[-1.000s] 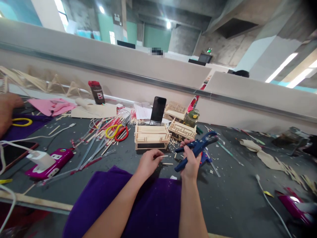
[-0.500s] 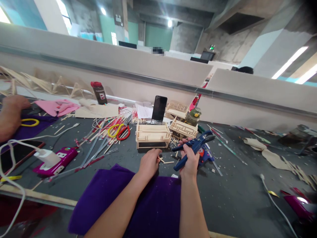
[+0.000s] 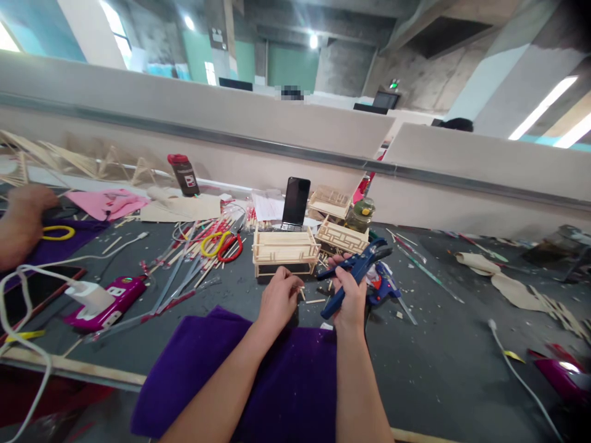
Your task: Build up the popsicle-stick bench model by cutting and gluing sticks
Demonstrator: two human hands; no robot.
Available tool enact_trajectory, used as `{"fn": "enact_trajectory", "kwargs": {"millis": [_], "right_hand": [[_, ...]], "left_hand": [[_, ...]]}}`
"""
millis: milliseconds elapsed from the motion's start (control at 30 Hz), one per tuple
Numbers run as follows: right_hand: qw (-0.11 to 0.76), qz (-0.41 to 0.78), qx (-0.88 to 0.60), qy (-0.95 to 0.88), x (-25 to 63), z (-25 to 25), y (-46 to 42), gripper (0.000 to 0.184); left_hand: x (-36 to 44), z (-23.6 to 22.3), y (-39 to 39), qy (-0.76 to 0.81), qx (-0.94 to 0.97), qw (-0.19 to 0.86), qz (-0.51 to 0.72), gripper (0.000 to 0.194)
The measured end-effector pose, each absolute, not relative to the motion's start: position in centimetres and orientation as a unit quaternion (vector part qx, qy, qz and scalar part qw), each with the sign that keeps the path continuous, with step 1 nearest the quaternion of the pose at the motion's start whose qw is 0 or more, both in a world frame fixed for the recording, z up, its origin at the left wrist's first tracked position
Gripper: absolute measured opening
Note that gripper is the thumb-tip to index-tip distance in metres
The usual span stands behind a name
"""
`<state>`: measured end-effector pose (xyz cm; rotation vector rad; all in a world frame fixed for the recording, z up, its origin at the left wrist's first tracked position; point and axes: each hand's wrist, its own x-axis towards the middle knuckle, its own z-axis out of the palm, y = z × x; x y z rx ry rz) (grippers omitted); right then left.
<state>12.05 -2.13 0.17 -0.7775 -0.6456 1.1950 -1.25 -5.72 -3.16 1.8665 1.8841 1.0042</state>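
Note:
My right hand (image 3: 349, 298) is wrapped round blue-handled hand cutters (image 3: 357, 271), whose jaws point up and to the right. A short wooden stick (image 3: 302, 294) sits at the fingertips of my left hand (image 3: 279, 296), which is pinched just in front of a small wooden stick model (image 3: 285, 249). Another short stick piece (image 3: 316, 301) lies on the table between my hands. Just right of the cutters is a blue glue gun (image 3: 385, 283), partly hidden by them. Purple cloth (image 3: 295, 369) lies beneath my forearms.
Behind the model stand a phone (image 3: 296, 202), a second stick model (image 3: 342, 235) and a jar (image 3: 361, 214). To the left are scissors (image 3: 229, 247), loose sticks and a magenta power strip (image 3: 113, 303). Another person's hand (image 3: 28, 209) is at the far left.
My left hand has risen slightly towards the model, and the stick at its fingertips is now more upright. My right hand and the cutters have shifted slightly left.

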Motion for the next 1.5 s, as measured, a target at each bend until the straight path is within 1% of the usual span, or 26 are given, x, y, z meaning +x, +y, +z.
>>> {"fn": "enact_trajectory", "kwargs": {"millis": [133, 300, 433, 533, 567, 667, 800, 900, 1000, 1167, 1267, 1367, 1433, 1500], "right_hand": [[0.700, 0.534, -0.355, -0.314, 11.8, -0.2, -2.1, 0.050], [0.700, 0.471, -0.397, -0.360, 12.0, -0.4, -2.0, 0.050], [0.661, 0.435, -0.415, -0.449, 12.3, -0.1, -2.3, 0.054], [0.623, 0.384, -0.422, -0.535, 12.7, 0.4, -2.9, 0.057], [0.605, 0.368, -0.427, -0.562, 12.9, 0.6, -3.0, 0.054], [0.531, 0.337, -0.455, -0.631, 13.8, 1.4, -3.4, 0.037], [0.372, 0.325, -0.491, -0.718, 14.6, 2.4, -3.6, 0.026], [0.248, 0.311, -0.513, -0.761, 14.2, 2.7, -4.0, 0.020], [0.171, 0.290, -0.517, -0.787, 13.2, 2.3, -4.5, 0.023], [0.099, 0.209, -0.524, -0.820, 12.2, 0.8, -4.8, 0.035], [0.074, 0.177, -0.538, -0.821, 12.2, 0.1, -4.7, 0.042], [0.080, 0.169, -0.531, -0.826, 12.3, -0.3, -4.4, 0.044], [0.117, 0.172, -0.527, -0.824, 12.5, -0.4, -4.0, 0.035], [0.187, 0.190, -0.539, -0.799, 12.8, -0.3, -3.5, 0.022]], "left_hand": [[-1.2, -3.1, -5.7, 0.635, 0.648, 0.174, 0.382, 0.020], [-1.1, -2.7, -5.6, 0.628, 0.615, 0.151, 0.452, 0.012], [-0.8, -2.1, -5.8, 0.579, 0.586, 0.132, 0.551, 0.007], [-0.6, -1.6, -6.3, 0.526, 0.565, 0.098, 0.628, 0.006], [-0.6, -1.5, -6.5, 0.518, 0.554, 0.083, 0.647, 0.006], [-1.0, -1.3, -6.7, 0.514, 0.489, 0.065, 0.701, 0.008], [-2.0, -1.2, -6.2, 0.503, 0.367, 0.091, 0.777, 0.012], [-2.4, -1.1, -5.7, 0.494, 0.307, 0.118, 0.805, 0.016], [-2.4, -1.1, -5.6, 0.496, 0.324, 0.122, 0.797, 0.016], [-1.8, -1.5, -5.9, 0.525, 0.417, 0.133, 0.730, 0.014], [-1.6, -1.7, -5.8, 0.533, 0.444, 0.150, 0.704, 0.015], [-1.5, -1.7, -5.7, 0.538, 0.433, 0.198, 0.696, 0.019], [-1.5, -1.5, -5.6, 0.529, 0.419, 0.248, 0.695, 0.023], [-1.5, -1.4, -5.6, 0.514, 0.410, 0.292, 0.694, 0.025]]}}
